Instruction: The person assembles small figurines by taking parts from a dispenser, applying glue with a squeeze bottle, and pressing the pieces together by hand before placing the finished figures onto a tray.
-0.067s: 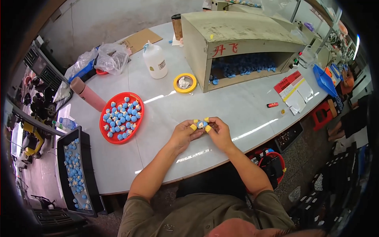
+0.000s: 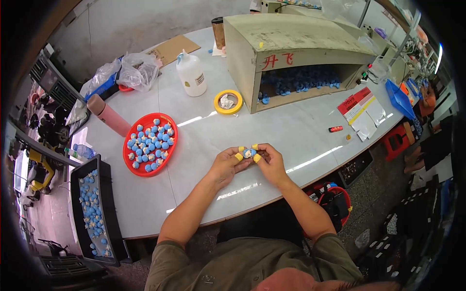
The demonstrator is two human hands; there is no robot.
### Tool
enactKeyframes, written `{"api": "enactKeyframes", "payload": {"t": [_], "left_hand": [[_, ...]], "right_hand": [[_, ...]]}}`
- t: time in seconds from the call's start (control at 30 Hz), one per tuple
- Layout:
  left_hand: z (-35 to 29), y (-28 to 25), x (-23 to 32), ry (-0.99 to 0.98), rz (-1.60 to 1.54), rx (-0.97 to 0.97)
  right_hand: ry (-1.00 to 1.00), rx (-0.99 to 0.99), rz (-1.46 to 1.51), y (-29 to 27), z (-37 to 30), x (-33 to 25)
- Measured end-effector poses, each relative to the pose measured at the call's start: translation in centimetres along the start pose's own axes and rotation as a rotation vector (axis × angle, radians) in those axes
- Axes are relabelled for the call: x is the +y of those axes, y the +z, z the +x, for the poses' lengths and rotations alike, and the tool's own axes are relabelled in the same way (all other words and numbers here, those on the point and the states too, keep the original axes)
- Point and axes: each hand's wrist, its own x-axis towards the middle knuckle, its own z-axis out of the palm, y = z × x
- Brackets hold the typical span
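Above the near part of the table, my left hand [image 2: 225,166] and my right hand [image 2: 271,165] pinch one small blue-and-cream figure piece [image 2: 249,153] between them. Yellow tape or covers wrap the thumb and index fingertips of both hands. Fingers hide the sides of the piece. To the left of my hands, a red round tray [image 2: 173,147] holds many similar blue pieces [image 2: 152,146] with cream parts. Farther left, more of them lie in a long black bin [image 2: 112,213] beside the table.
A pink bottle [image 2: 109,115] touches the red tray's far side. Beyond stand a white jug [image 2: 191,75] and a yellow tape roll [image 2: 217,105]. A box-shaped shelf [image 2: 291,36] holds blue parts. Rightward lie a red lighter-like object [image 2: 335,129] and a printed sheet [image 2: 361,114].
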Motion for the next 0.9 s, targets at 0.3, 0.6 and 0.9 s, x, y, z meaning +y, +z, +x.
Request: {"api": "enactKeyframes", "payload": {"t": [0.3, 0.6, 0.9], "left_hand": [[0.1, 0.0, 0.0, -0.029, -0.087, -0.112], [-0.1, 0.4, -0.5, -0.070, -0.075, -0.149], [0.0, 0.6, -0.9, -0.016, -0.019, -0.141]], "right_hand": [[-0.131, -0.041, -0.021, -0.8, 0.1, -0.8], [-0.213, -0.217, -0.432, -2.3, 0.5, -5.6], [-0.194, -0.296, -0.568, -2.4, 0.8, -6.8]]}}
